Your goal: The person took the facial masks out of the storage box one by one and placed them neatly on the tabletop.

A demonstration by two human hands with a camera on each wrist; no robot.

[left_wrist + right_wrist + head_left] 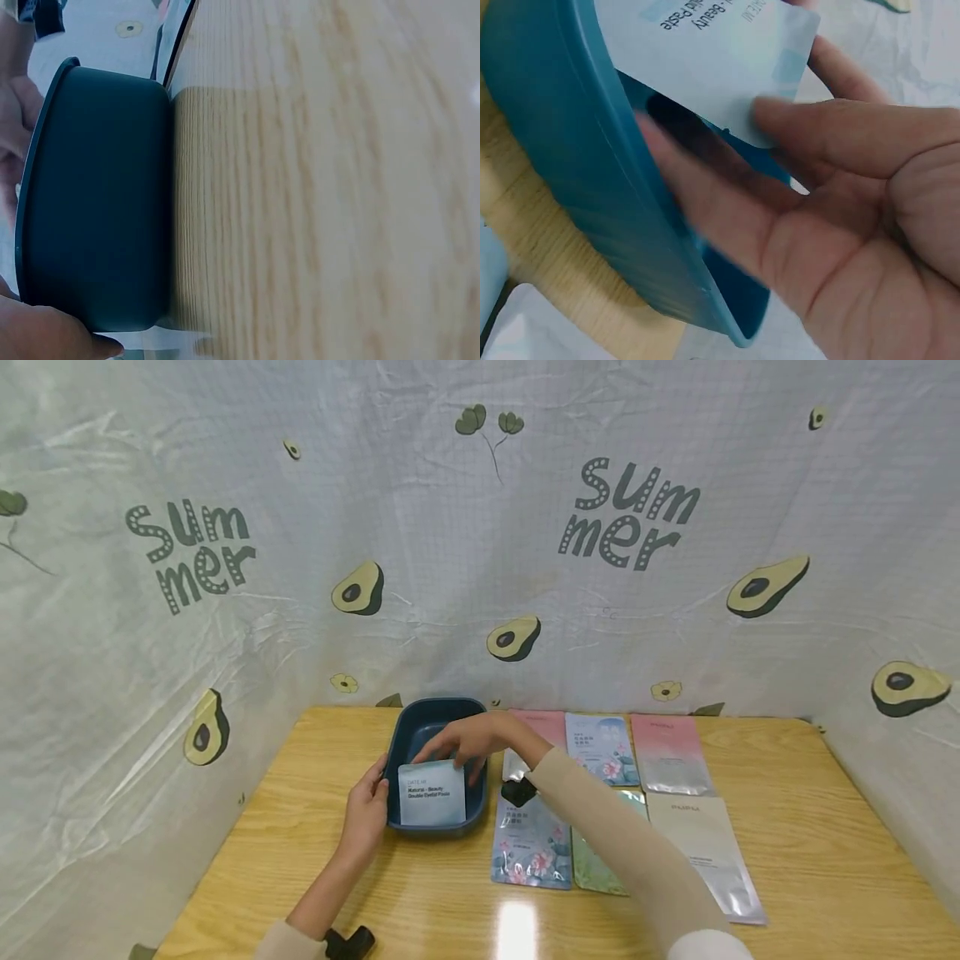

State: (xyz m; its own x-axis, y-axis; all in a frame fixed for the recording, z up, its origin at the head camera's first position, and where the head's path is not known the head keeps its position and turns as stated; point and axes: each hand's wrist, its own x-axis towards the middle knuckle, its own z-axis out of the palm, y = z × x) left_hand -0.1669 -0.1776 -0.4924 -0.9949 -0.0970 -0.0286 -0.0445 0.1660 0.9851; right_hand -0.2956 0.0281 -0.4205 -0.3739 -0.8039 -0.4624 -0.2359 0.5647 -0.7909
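Observation:
A dark blue plastic basin [400, 735] stands on the wooden table. My left hand [366, 802] grips its left rim, with the thumb on the near side; in the left wrist view its fingers [52, 334] show at the basin's lower corner. At the basin's front, a pale blue Double Eyelid Paste packet [432, 806] leans upright. My right hand [480, 739] reaches over the basin and pinches the packet by its upper edge and corner. In the right wrist view one blurred finger [712, 202] dips inside the rim, apart from the packet.
Right of the basin lie several flat face mask sachets: a blue floral one [531, 852], another blue one [600, 747], a pink one [671, 756], a green one [596, 864] and a cream one [690, 835]. A printed cloth [450, 527] hangs behind the table.

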